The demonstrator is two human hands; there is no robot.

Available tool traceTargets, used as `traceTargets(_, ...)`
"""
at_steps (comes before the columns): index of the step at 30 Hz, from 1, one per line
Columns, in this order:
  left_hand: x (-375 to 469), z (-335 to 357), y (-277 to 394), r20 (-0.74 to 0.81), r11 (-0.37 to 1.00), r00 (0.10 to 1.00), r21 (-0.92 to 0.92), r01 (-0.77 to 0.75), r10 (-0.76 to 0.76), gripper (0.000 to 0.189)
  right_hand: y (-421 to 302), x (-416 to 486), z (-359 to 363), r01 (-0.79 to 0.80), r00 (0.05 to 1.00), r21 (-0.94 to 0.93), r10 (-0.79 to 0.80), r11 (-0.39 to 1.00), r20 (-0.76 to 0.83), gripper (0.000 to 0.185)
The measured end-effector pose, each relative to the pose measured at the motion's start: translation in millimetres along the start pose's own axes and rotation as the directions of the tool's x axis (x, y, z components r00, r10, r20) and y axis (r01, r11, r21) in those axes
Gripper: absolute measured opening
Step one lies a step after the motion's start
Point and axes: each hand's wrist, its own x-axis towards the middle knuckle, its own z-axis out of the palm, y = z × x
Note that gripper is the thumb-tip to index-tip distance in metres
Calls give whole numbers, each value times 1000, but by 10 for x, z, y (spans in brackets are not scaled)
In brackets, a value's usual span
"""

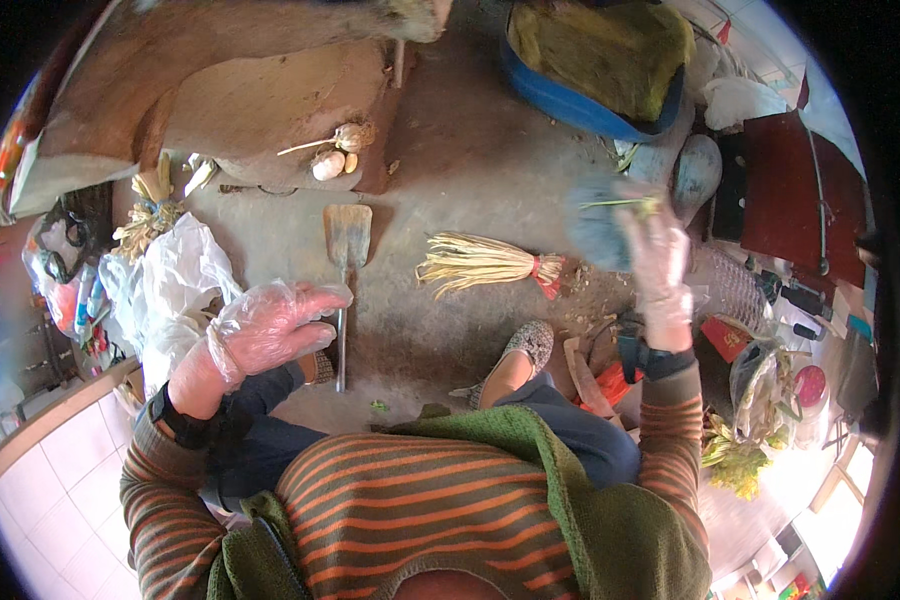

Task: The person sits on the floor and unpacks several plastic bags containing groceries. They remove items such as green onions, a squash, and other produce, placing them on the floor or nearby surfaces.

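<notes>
My left hand (274, 330), in a clear plastic glove, hovers over the handle end of a metal shovel (347, 236). Its fingers are stretched out, thumb apart, and nothing is held. On the right, my right hand (660, 262) is gloved too and blurred by motion. A thin green stalk (615, 202) is at its fingertips. Beside those fingers is a blurred blue-grey object (598, 229) whose kind I cannot tell. Between the hands, a hand broom of pale straw (487, 259), bound in red, lies on the floor.
Garlic bulbs (330, 165) rest on a brown ledge (270, 112) ahead. A blue-rimmed tub (592, 109) stands at the far right. White plastic bags (184, 262) are on the left. Leafy greens (742, 457) and a red packet (725, 337) lie at the right.
</notes>
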Motion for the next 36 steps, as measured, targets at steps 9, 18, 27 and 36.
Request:
traceTargets(9, -18, -14, 196, 36, 978, 999, 208, 20, -28, 37, -478, 48, 1895, 346, 643, 268, -436, 899, 630, 46)
traceTargets(18, 28, -164, 372, 43, 988, 997, 142, 55, -62, 37, -609, -208, 2575, 516, 435, 345, -586, 784, 683, 34)
traceTargets(27, 175, -133, 288, 48, 991, 999, 130, -3, -3, 34, 208, 111, 1477, 204, 632, 143, -242, 968, 736, 31)
traceTargets(36, 332, -114, 221, 87, 991, 996, 134, -19, 7, 35, 1646, 748, -49, -624, 764, -221, 526, 750, -372, 86)
